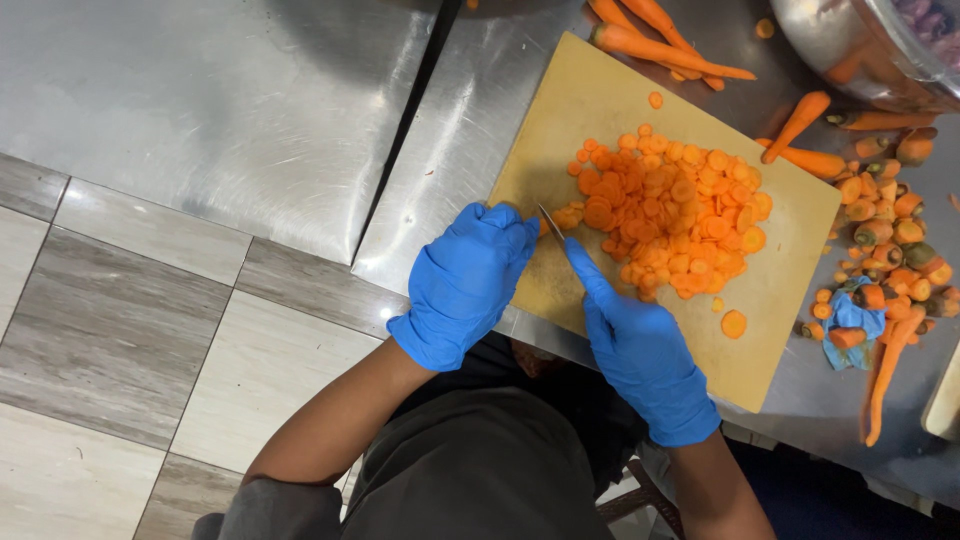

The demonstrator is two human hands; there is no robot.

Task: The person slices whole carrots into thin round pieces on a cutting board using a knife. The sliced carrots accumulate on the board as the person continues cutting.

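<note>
Both of my hands wear blue gloves. My left hand (465, 280) is curled at the near left corner of a tan cutting board (570, 110), fingertips on a small carrot piece (567, 216). My right hand (640, 350) grips a knife, its index finger stretched along the spine; only a short stretch of the blade (551, 223) shows between the hands. A heap of sliced carrot rounds (675, 205) covers the middle of the board.
The board lies on a steel counter (240, 100). Whole carrots (660, 50) lie at the board's far edge. Carrot ends and peels (890, 240) pile at the right, with a crumpled blue glove (850, 315). A steel bowl (860, 40) sits top right. Tiled floor (120, 330) lies left.
</note>
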